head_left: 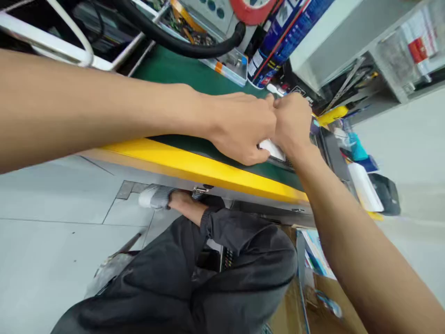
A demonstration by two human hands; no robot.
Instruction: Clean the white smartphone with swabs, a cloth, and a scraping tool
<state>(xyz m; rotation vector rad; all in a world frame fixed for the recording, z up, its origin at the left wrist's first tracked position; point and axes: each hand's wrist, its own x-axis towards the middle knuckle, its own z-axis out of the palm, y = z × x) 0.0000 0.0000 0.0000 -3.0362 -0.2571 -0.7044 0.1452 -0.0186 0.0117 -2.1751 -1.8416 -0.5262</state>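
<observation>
While both arms reach across the bench (163, 69), the left hand (243, 126) and the right hand (295, 116) meet knuckle to knuckle over its green top, close to the yellow front edge. Both are curled, backs upward, the left thumb reaching out along the near side; their fingertips are hidden, so what each grips, if anything, cannot be told. A white piece (273, 149) shows just below where the hands meet, beside the left thumb, with a dark edge beneath it; the rest is covered. Judging by the hands drawn together at this spot, the handling seems under way rather than done, though neither a finished part nor what is left can be made out. Just beyond the hands stand a blue can (278, 35) and a clear tray (239, 80), with a red tape roll (248, 16) farther off. Beyond the left forearm curves a black hose (184, 48); right of the right hand lies a yellow object (333, 115).
</observation>
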